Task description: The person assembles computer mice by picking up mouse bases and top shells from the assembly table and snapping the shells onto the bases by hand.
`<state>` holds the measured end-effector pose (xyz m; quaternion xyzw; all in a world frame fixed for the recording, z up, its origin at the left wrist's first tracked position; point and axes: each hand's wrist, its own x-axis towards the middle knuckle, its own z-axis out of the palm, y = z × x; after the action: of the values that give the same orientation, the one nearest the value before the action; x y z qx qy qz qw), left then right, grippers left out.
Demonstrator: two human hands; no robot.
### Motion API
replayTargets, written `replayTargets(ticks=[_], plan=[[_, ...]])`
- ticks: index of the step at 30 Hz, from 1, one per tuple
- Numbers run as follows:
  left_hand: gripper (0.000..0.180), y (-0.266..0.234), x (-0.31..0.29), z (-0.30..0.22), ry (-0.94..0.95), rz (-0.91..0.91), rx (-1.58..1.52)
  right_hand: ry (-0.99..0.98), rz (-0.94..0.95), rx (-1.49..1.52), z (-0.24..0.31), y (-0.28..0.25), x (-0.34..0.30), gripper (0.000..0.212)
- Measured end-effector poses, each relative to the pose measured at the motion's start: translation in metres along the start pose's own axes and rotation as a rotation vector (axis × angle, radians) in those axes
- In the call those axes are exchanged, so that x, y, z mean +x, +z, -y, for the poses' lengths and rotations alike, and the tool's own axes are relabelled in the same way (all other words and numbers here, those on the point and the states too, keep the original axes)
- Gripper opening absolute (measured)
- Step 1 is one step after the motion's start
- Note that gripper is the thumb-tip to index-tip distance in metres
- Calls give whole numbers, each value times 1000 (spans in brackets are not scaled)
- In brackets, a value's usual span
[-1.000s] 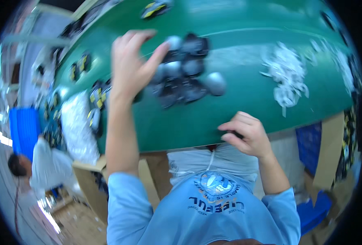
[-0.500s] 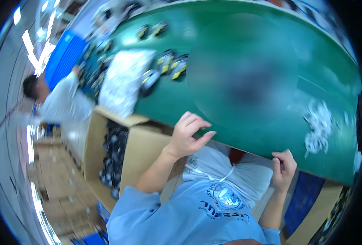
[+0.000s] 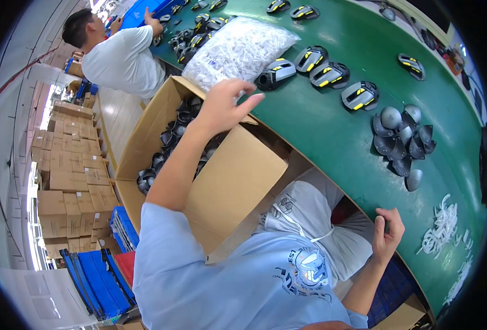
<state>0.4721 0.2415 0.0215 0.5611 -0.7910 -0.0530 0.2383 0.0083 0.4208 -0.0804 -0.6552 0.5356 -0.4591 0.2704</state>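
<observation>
My left hand (image 3: 227,105) reaches over the edge of an open carton (image 3: 240,184), its thumb and fingers apart with nothing in them. Right by its fingers, a clear plastic bag (image 3: 240,49) full of small white pieces lies on the green table (image 3: 309,124). Dark grey curved shells (image 3: 169,137) fill part of the carton, partly hidden by my forearm. My right hand (image 3: 388,234) rests at the table's near edge, fingers curled in and nothing visible in them. Between the hands and farther in lies a cluster of grey shells (image 3: 400,137).
Grey-and-black computer mouse bodies with yellow marks (image 3: 330,75) stand in a row beyond the bag. White curled strips (image 3: 440,228) lie at the right. A co-worker in a white shirt (image 3: 125,63) works at the far left near a blue bin (image 3: 144,12). Stacked cartons (image 3: 67,170) stand on the left.
My left hand has moved away to the far left, from the table edge to over the carton beside the bag. My right hand stays at the table edge. The view has turned left.
</observation>
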Motion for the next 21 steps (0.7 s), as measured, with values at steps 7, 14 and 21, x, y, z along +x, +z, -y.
replayTargets(ticks=[7,14,21], plan=[[74,95,111,20,-13,293,478,33,-37,-65,30,-9,-16,9],[54,47,93,-6,27,325,92,235,-224,-296,15,-83,-49,10],[80,92,34,-177,263,662,-74,221,-343,-625,-22,-142,-7,13]])
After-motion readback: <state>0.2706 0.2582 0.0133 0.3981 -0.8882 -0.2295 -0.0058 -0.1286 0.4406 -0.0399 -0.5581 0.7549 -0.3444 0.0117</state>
